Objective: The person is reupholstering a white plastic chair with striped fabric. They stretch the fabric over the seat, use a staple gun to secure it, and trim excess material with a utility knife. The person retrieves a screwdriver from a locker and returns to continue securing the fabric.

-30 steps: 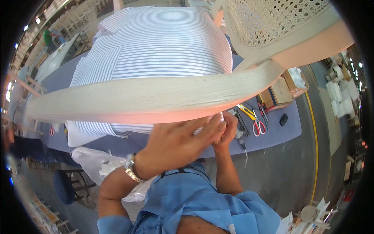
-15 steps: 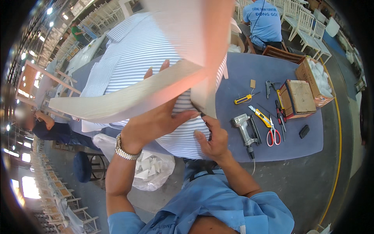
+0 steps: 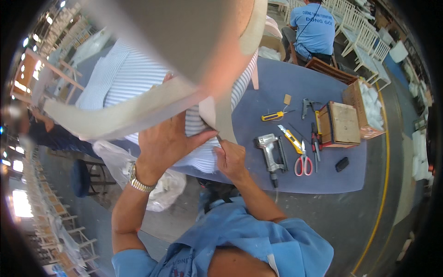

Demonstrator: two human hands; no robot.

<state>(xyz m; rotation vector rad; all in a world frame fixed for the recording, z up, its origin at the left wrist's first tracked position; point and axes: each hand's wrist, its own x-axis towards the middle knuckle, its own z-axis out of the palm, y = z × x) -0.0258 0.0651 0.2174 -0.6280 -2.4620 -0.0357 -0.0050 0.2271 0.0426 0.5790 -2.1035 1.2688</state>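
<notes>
A big cream-coloured padded panel [image 3: 138, 111] is held up close to the camera, over the desk [image 3: 295, 92]. It is long and curved, and it hides much of the view. Under the panel is blue and white striped fabric [image 3: 124, 78], which lies across the near side of the desk.

The left hand [image 3: 168, 145] is wrapped around the lower edge of the panel, with the thumb [image 3: 200, 137] pressed flat on the striped fabric. There is a gold watch [image 3: 138, 181] on that wrist. The right hand [image 3: 230, 159] is just beside the left one. Its fingers are pinched shut on the corner of the panel, where a flap of cream cloth [image 3: 221, 117] hangs down.

Right of the panel, on the blue desk top, lies a grey staple gun [image 3: 271, 154]. Next to it are a yellow box cutter [image 3: 290, 138] and red-handled scissors [image 3: 303, 162]. A yellow and black screwdriver [image 3: 273, 116] lies a bit further back. Past those sits a brown box [image 3: 344, 122], and a small black thing [image 3: 342, 164] lies near it. An open cardboard box [image 3: 364, 104] with white stuff inside sits at the far end of the desk.

Behind the desk, a person in a blue shirt [image 3: 314, 25] sits facing away. Under the panel, by the desk edge, is a clear plastic bag [image 3: 161, 189] and a blue stool [image 3: 83, 177].
</notes>
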